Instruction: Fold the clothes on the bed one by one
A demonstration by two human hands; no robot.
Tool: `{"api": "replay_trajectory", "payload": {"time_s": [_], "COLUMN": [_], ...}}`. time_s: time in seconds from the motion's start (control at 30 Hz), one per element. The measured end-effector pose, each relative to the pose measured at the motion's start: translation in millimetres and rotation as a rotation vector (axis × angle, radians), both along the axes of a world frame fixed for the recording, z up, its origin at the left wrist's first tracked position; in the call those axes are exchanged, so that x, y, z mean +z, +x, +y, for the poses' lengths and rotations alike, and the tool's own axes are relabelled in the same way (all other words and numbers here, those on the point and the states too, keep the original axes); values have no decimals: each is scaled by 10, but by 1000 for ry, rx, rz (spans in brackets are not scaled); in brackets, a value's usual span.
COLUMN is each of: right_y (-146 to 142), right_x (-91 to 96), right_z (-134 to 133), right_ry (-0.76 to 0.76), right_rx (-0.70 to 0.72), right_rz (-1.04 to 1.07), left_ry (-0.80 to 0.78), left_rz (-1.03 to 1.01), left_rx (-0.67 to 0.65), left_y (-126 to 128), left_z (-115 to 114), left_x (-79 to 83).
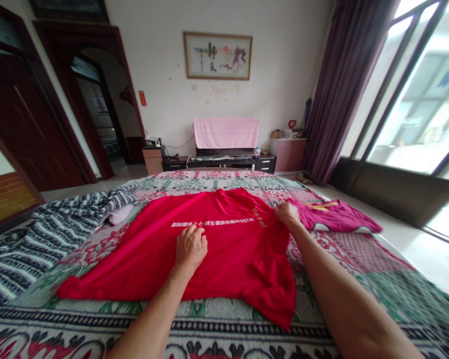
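A red T-shirt (224, 259) lies spread sideways on the patterned bedspread, with lines of white and gold print across it. Its collar end points to the right and one sleeve lies toward me. My left hand (192, 245) rests at the middle of the shirt, by the white print, its fingers curled in and pinching the cloth. At the shirt's right end, my right hand (287, 213) is closed on the fabric near the collar. Just beyond that hand is a folded magenta garment (340, 215) with a yellow mark.
The patterned bedspread (209, 326) covers the whole surface under the clothes. To the left lies a heaped black-and-white striped cloth (63, 227), with a pale pink piece (119, 215) beside it. Across the room stands a low black cabinet (265, 163) under a pink cloth (226, 132).
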State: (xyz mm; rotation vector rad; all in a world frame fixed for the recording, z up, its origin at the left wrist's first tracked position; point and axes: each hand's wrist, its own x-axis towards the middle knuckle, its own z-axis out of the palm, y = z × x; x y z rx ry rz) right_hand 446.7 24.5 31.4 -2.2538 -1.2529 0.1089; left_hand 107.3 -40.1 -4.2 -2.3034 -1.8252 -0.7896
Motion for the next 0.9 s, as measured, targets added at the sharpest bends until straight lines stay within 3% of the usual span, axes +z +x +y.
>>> {"api": "replay_trajectory", "payload": {"time_s": [0.2, 0.33, 0.43, 0.57, 0.7, 0.9], "right_y": [-66, -189, -331, -494, -536, -503], "right_x": [64, 87, 142, 282, 397, 418], "right_z": [-96, -169, -291, -562, -867, -1235], "right_ry": [-14, -12, 60, 75, -132, -498], "right_rx": [-50, 23, 186, 546, 719, 728], "right_rz": [-36, -155, -256, -257, -201, 90], "left_ry": [-15, -25, -19, -7, -11, -49], "left_rz": [-6, -21, -32, -29, -11, 37], "left_rx": [-1, -5, -5, 10, 3, -32], "left_y": [2, -9, -22, -20, -13, -237], "left_z": [-2, 9, 25, 34, -11, -177], "left_x": [18, 12, -6, -11, 18, 82]}}
